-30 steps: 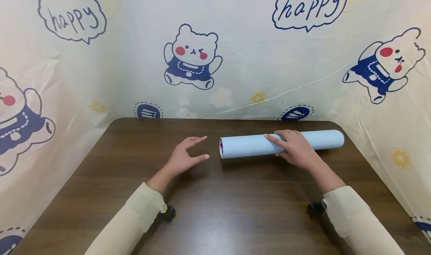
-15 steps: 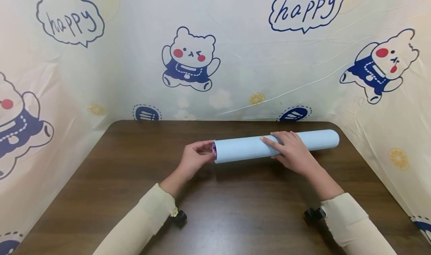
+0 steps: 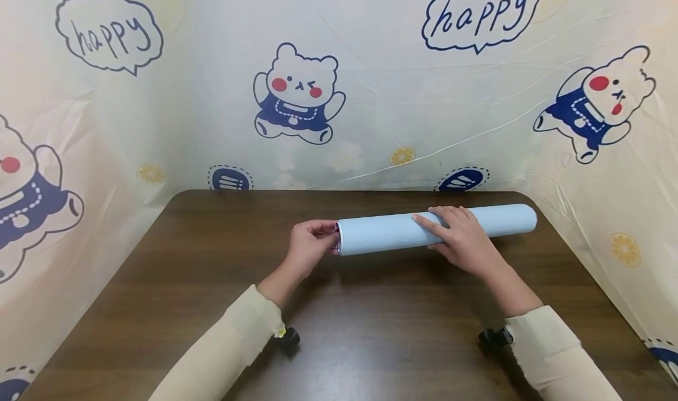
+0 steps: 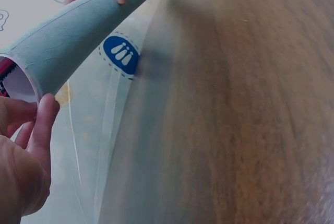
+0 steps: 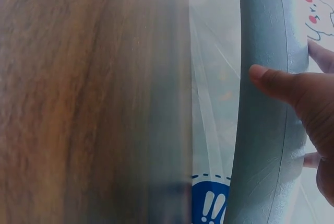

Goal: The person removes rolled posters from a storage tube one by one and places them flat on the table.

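A long light blue roll (image 3: 386, 230) of smooth sheet lies crosswise above the dark tabletop, its shadow falling below it. A thin lengthwise line runs along the roll (image 5: 284, 104) in the right wrist view. Its left end is hollow, with white and a dark red pattern showing inside the roll (image 4: 57, 51). My left hand (image 3: 309, 248) pinches the rim at that end between thumb and finger. Across the middle, my right hand (image 3: 463, 239) grips the roll from above, thumb (image 5: 271, 80) on the near side and fingers over the far side, partly hidden.
The brown wooden table (image 3: 371, 342) has rounded back corners. A pale curtain (image 3: 392, 95) printed with bears and "happy" bubbles stands behind it and along both sides. Small black devices (image 3: 495, 337) sit at both cuffs.
My left hand has come right, from apart to pinching the roll's left end. The roll shifted slightly left, then a little back right. My right hand keeps its grip.
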Demonstrator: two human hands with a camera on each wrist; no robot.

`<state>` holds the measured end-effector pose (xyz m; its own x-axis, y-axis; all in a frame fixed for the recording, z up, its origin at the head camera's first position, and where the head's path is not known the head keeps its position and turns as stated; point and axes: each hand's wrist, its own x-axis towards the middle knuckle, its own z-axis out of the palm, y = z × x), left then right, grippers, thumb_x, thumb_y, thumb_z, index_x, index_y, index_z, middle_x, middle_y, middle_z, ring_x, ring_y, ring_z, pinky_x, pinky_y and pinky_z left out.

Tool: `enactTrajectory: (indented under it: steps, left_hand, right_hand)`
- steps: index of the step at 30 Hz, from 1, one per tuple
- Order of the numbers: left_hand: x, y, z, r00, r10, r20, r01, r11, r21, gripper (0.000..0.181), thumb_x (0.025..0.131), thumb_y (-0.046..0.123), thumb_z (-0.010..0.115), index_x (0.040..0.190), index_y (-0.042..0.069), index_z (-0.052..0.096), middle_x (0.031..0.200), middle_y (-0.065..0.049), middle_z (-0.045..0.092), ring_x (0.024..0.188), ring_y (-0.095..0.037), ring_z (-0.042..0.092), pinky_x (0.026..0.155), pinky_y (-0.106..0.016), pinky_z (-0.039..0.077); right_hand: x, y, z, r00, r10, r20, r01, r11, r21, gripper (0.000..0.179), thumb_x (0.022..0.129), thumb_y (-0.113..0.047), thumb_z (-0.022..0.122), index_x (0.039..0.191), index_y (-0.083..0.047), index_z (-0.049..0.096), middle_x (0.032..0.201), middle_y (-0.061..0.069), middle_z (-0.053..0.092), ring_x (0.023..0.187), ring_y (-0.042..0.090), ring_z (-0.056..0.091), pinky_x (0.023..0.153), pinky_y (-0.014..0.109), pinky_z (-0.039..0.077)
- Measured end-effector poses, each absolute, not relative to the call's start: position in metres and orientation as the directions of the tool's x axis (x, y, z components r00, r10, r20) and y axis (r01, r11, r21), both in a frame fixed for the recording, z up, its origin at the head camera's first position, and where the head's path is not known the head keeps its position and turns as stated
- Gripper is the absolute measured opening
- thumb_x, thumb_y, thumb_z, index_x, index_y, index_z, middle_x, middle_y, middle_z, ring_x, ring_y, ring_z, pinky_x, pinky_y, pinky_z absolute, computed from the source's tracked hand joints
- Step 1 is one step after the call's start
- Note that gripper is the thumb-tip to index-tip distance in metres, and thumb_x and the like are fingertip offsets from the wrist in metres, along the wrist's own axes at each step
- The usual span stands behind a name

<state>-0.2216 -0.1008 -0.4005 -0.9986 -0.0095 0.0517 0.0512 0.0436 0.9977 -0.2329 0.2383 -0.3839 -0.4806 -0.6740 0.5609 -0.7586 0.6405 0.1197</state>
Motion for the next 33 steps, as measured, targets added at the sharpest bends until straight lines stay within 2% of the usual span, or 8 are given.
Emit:
enactTrajectory:
  steps: [4,12,22,33]
  left_hand:
    - [-0.221,-0.103,-0.399,-0.999,0.019,0.026,0.027,0.057,0.998,0.031,0.083,-0.009,0.071,0.113,0.000,0.072,0.103,-0.017,0.069,0.084,-0.027,0.068,0.066,-0.039,0.059]
    - [-0.219,-0.109,-0.396,-0.999,0.028,0.032,0.034,0.066,0.997,0.031,0.085,-0.006,0.070,0.113,0.007,0.074,0.110,-0.015,0.069,0.093,-0.031,0.067,0.068,-0.036,0.058]
    - [-0.218,-0.124,-0.397,-1.000,0.012,0.029,0.030,0.064,0.997,0.035,0.086,-0.003,0.071,0.119,0.007,0.071,0.116,-0.015,0.067,0.100,-0.034,0.067,0.072,-0.038,0.058]
    - [-0.219,-0.141,-0.395,-1.000,-0.020,0.000,0.000,0.022,1.000,0.036,0.085,-0.001,0.073,0.120,0.006,0.070,0.117,-0.016,0.067,0.100,-0.034,0.067,0.072,-0.038,0.058]
  right_hand:
    - [-0.233,0.242,-0.385,-0.484,-0.669,0.564,-0.750,0.649,0.126,0.086,0.061,-0.013,0.093,0.138,-0.019,0.054,0.121,0.023,0.058,0.107,0.042,0.055,0.085,0.057,0.044]
    - [-0.230,0.246,-0.386,-0.497,-0.664,0.558,-0.738,0.662,0.130,0.087,0.061,-0.014,0.093,0.138,-0.019,0.054,0.122,0.023,0.058,0.108,0.042,0.055,0.087,0.059,0.044]
    - [-0.228,0.250,-0.389,-0.516,-0.651,0.557,-0.726,0.677,0.119,0.088,0.061,-0.013,0.093,0.140,-0.020,0.053,0.122,0.023,0.059,0.109,0.042,0.056,0.088,0.059,0.045]
    - [-0.226,0.256,-0.388,-0.527,-0.639,0.560,-0.714,0.690,0.116,0.089,0.060,-0.014,0.094,0.139,-0.021,0.053,0.122,0.023,0.059,0.107,0.042,0.056,0.087,0.060,0.045]
